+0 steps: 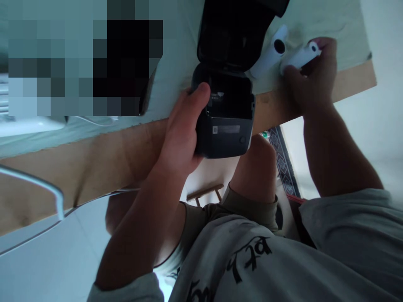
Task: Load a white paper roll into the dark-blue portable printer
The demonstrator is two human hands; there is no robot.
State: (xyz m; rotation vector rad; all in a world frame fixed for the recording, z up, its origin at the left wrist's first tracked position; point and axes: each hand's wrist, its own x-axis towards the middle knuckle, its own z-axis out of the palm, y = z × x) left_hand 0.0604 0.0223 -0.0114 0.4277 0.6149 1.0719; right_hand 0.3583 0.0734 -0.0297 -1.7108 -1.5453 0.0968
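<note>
My left hand [185, 126] grips the left side of a black label printer [231, 138], its thumb over the rim. The printer's lid [231, 37] is swung up and back, and its inner bay is dark. On the right, my right hand [315, 77] is closed around a small white paper roll [300, 58] with a narrow core hole. A second white roll [267, 56], with a wider dark core, lies on the cloth between the printer and my right hand.
A pale green cloth [343, 25] covers the table, whose wooden front edge [126, 151] runs across. At the left are a white device [34, 126], a pale bent tube [37, 180] and cables. Below, a wooden stool [206, 192] stands on the floor. The upper left is pixelated.
</note>
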